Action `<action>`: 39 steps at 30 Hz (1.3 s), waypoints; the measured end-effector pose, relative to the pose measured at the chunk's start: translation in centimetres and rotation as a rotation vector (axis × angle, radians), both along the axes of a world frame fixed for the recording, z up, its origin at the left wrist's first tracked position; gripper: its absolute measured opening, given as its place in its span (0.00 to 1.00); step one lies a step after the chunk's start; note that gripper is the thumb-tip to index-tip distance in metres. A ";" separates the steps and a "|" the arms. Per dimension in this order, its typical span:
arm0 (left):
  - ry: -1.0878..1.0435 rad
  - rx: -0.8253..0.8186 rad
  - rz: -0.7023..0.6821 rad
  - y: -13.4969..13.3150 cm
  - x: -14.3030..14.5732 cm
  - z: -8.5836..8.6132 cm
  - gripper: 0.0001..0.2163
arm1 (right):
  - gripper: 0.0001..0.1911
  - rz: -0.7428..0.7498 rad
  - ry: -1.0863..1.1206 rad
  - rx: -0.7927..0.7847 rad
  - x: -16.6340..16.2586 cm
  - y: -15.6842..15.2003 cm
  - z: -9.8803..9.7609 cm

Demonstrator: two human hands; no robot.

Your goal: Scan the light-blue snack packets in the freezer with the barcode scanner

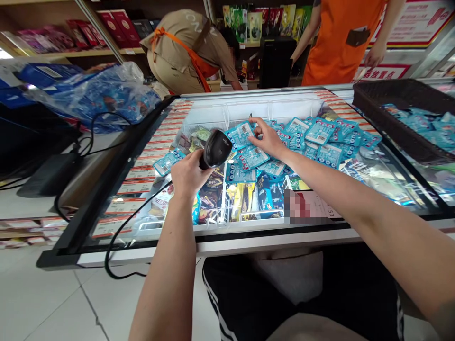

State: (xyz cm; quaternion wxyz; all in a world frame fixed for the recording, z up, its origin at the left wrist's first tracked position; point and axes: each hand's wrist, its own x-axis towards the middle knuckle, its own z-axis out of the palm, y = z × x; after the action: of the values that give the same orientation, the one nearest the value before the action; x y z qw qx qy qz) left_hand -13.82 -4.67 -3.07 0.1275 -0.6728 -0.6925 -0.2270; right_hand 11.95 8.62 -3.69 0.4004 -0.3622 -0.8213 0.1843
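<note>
The left hand (187, 176) has its grip wrapped fully around the handle of a black barcode scanner (216, 148), whose head points down and forward over the open freezer chest (249, 239). A black cable (119, 239) trails from the scanner over the freezer's front rim and down toward the floor. The right hand (269, 140) reaches in from the right, its grip nearly closed: thumb and forefinger pinch the right edge of a blue packet (241, 135), held label-up just beside the scanner head. That packet sits at the near-left edge of a heap of like blue packets (320, 137) spread over the freezer's glass lid. Below them, inside the chest, lie mixed wrapped ice creams (245, 194). A dark basket (387, 111) holding more blue packets stands to the right, and a clear bag of blue packs (106, 94) lies to the left. Behind the freezer, one person (185, 47) bends over and another in an orange apron (337, 38) stands.
</note>
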 end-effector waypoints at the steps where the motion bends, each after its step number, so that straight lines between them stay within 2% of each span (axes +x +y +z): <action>1: -0.012 -0.009 0.043 0.0 -0.1 0.1 0.20 | 0.28 0.004 -0.014 0.000 -0.1 0.0 0.2; 4: -0.052 -0.004 0.168 0.0 -0.4 0.5 0.21 | 0.32 0.000 -0.056 -0.020 -0.4 0.2 1.0; 8: -0.098 0.069 0.307 0.1 -1.1 0.7 0.22 | 0.20 -0.090 -0.177 -0.042 -1.0 0.9 1.4; 12: -0.178 0.180 0.394 0.2 -2.2 0.8 0.20 | 0.11 -0.151 -0.236 0.071 -1.8 1.4 1.1; 15: -0.264 0.259 0.462 0.0 -3.6 0.8 0.19 | 0.12 -0.148 -0.246 0.158 -2.7 0.8 1.0; 18: -0.358 0.333 0.561 -0.3 -5.0 1.0 0.20 | 0.12 -0.127 -0.322 0.166 -4.2 -0.7 1.4; 25: -0.495 0.404 0.707 -1.2 -6.1 1.9 0.21 | 0.15 0.077 -0.532 0.195 -9.1 -2.9 1.8; 30: -0.563 0.486 0.700 -1.5 -7.0 2.1 0.20 | 0.19 0.212 -0.612 0.186 -12.4 -3.3 1.3; 35: -0.574 0.539 0.761 -1.7 -7.3 2.3 0.19 | 0.27 0.316 -0.641 0.229 -15.9 -3.1 0.6; 39: -0.543 0.502 0.786 -1.7 -7.1 2.4 0.19 | 0.28 0.450 -0.671 0.280 -18.3 -3.0 0.1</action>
State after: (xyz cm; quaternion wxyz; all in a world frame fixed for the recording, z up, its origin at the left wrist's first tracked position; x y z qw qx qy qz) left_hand -20.93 -6.42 -0.68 0.1759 -0.2291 -0.8245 -0.4866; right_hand -6.32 5.58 -3.58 0.1060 -0.1561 -0.9817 0.0255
